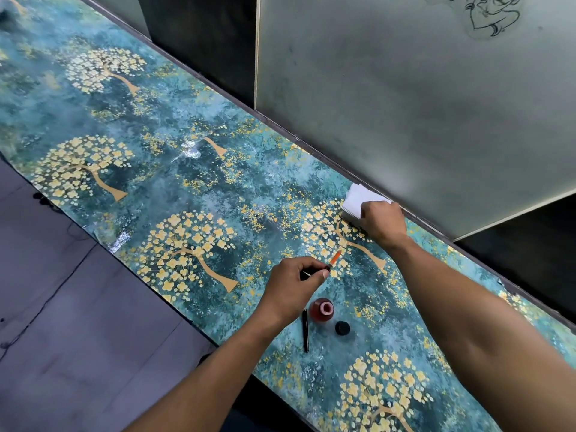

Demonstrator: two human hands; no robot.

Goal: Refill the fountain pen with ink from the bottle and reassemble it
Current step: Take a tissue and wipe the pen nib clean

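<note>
A long bench is seen from above, covered with a blue-green sheet printed with golden trees. The left hand is closed around the inner part of the fountain pen, which is held just above the bench. The grip of this hand is made with the thumb and fingers near the dark end, and the clear tube with orange-red ink inside sticks out past the fingers, tilted up and away. The right hand is stretched out farther, near the wall, and its fingers are curled onto a stack of white tissues. The tissues are pressed or pinched under the fingers, but which one cannot be told. The ink bottle is standing open on the bench, close below the left hand, with red ink seen inside. Its black cap is lying just beside it, on the near right side. A thin black pen barrel is lying flat on the bench just left of the bottle, partly under the left wrist. Behind the bench, a pale green panel is standing, with a dark line drawing near its top corner.
</note>
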